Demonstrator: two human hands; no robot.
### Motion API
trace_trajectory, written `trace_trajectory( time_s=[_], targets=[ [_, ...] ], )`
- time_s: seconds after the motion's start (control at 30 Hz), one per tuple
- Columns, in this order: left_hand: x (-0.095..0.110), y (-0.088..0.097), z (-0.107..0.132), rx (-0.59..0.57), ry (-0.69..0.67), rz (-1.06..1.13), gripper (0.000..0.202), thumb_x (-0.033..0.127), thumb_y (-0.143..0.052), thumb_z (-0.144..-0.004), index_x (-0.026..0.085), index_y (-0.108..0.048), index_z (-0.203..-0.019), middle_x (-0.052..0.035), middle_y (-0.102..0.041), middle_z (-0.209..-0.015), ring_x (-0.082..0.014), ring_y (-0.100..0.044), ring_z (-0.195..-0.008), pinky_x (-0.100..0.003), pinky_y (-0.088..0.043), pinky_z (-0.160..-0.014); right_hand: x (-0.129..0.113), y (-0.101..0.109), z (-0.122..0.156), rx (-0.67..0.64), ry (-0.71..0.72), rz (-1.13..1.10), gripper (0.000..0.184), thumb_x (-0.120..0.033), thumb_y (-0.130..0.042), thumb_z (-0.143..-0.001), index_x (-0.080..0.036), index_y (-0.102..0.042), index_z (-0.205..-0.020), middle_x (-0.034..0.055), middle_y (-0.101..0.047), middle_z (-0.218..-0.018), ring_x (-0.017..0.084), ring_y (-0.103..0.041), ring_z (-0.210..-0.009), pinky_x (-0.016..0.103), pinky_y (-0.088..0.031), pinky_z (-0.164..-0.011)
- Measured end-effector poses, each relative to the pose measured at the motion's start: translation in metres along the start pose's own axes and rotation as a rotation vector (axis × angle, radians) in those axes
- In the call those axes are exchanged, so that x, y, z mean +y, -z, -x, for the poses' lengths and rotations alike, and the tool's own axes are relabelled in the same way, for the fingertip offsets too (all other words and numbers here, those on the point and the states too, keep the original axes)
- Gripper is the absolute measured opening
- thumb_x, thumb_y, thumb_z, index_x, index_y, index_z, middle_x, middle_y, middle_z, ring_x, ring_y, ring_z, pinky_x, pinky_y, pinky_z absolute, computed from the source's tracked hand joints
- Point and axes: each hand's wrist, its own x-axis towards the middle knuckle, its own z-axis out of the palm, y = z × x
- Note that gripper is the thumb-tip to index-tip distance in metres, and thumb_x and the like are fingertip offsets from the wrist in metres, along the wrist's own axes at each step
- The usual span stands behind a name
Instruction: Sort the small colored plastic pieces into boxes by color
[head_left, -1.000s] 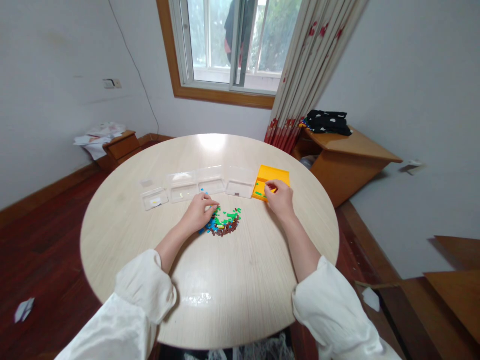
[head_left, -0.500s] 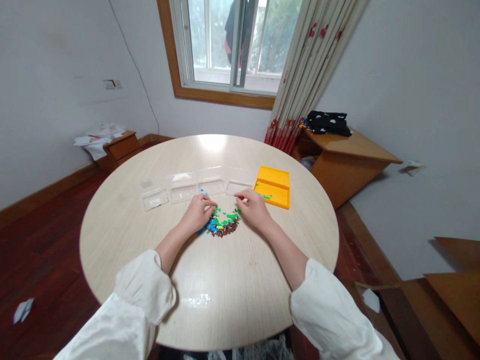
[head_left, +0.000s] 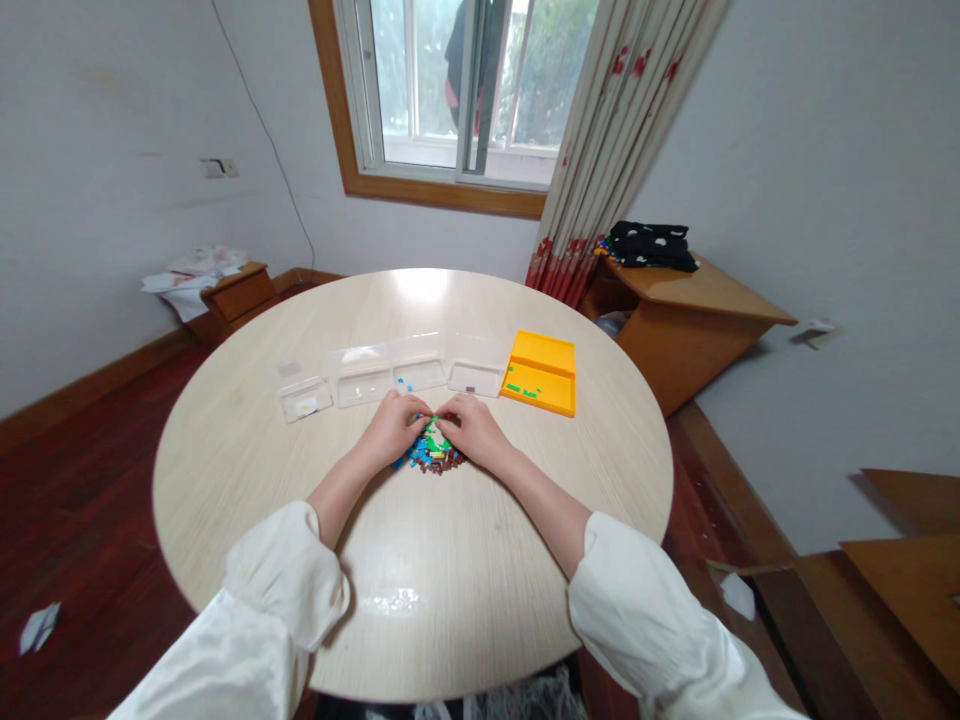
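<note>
A loose pile of small toy bricks (head_left: 435, 462) lies on the round table (head_left: 450, 580), with blue ones at its left, green in the middle and brown at the right and front. My left hand (head_left: 394, 428) is at the pile's left edge, thumb and fingertips closed together. At the upper right of the pile, my right hand (head_left: 472, 428) has its fingers pinched too, with its tips close to those of the left. Anything between either hand's fingertips is too small or hidden to make out.
Behind the pile stand open clear boxes: a small one (head_left: 305, 412), one (head_left: 365, 398), one with blue bricks (head_left: 431, 383) and one with a dark piece (head_left: 487, 390). An open yellow box (head_left: 544, 346) at the right holds several green bricks.
My right hand has moved left over the pile, close to my left hand, uncovering the dark piece and more of the yellow box. My left hand has hardly moved.
</note>
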Motion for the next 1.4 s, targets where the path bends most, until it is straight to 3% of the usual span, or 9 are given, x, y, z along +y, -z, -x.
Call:
trace_trajectory(
  time_s=[0.33,0.6,0.87,0.97,1.17,1.27,1.4],
  targets=[
    [0.007,0.006,0.001,0.030,0.047,0.012,0.011,0.017,-0.059,-0.072,0.017,-0.070,-0.069,-0.0054,-0.069,-0.076,-0.0186,-0.059,-0.076,-0.032,-0.044,-0.079,-0.002,0.005,0.001,0.108,-0.083,-0.150,0.014,-0.010,-0.054,-0.071,-0.016,-0.065,-0.078,0.0023,-0.067,-0.074,0.013,-0.059,-0.066,0.026,-0.049,-0.067],
    [0.010,0.006,0.002,-0.007,0.078,0.023,0.012,0.015,-0.058,-0.073,0.015,-0.069,-0.071,-0.0053,-0.068,-0.075,-0.0167,-0.058,-0.071,-0.029,-0.046,-0.072,-0.002,0.013,0.001,0.180,-0.035,-0.241,0.021,-0.016,-0.052,-0.077,-0.017,-0.069,-0.089,0.0073,-0.071,-0.092,0.016,-0.065,-0.084,0.029,-0.052,-0.078],
    [0.011,0.006,0.002,-0.006,0.082,0.021,0.013,0.014,-0.057,-0.073,0.016,-0.069,-0.071,-0.0050,-0.069,-0.075,-0.0169,-0.060,-0.071,-0.029,-0.046,-0.073,0.002,0.011,0.000,0.225,-0.124,-0.411,0.017,-0.020,-0.055,-0.075,-0.017,-0.069,-0.083,0.0051,-0.072,-0.086,0.016,-0.066,-0.079,0.031,-0.054,-0.077],
    [0.012,0.007,0.003,0.000,0.094,0.022,0.013,0.015,-0.056,-0.074,0.016,-0.069,-0.071,-0.0042,-0.069,-0.072,-0.0168,-0.060,-0.070,-0.029,-0.046,-0.072,0.004,0.019,-0.001,0.269,-0.131,-0.386,0.016,-0.022,-0.055,-0.075,-0.018,-0.069,-0.083,0.0050,-0.071,-0.085,0.017,-0.066,-0.077,0.031,-0.055,-0.075],
    [0.011,0.008,0.004,0.014,0.072,0.040,0.014,0.017,-0.055,-0.074,0.017,-0.068,-0.069,-0.0025,-0.068,-0.068,-0.0155,-0.059,-0.066,-0.027,-0.046,-0.067,0.036,0.060,-0.002,0.520,-0.232,-0.146,0.015,-0.023,-0.055,-0.074,-0.015,-0.066,-0.081,0.0074,-0.070,-0.080,0.018,-0.064,-0.073,0.034,-0.052,-0.075],
    [0.011,0.008,0.004,0.014,0.085,0.044,0.013,0.018,-0.055,-0.074,0.017,-0.067,-0.070,-0.0028,-0.068,-0.069,-0.0153,-0.059,-0.066,-0.027,-0.046,-0.067,0.057,0.074,0.002,0.503,-0.348,-0.084,0.014,-0.018,-0.055,-0.070,-0.013,-0.066,-0.077,0.0079,-0.070,-0.077,0.018,-0.065,-0.070,0.035,-0.052,-0.074],
    [0.009,0.006,0.005,0.020,0.097,0.054,0.013,0.018,-0.054,-0.074,0.017,-0.067,-0.070,-0.0026,-0.068,-0.069,-0.0154,-0.059,-0.065,-0.027,-0.046,-0.067,0.074,0.076,0.006,0.499,-0.391,-0.007,0.017,-0.016,-0.053,-0.069,-0.013,-0.067,-0.078,0.0077,-0.071,-0.077,0.018,-0.065,-0.070,0.035,-0.052,-0.073]
  ],
)
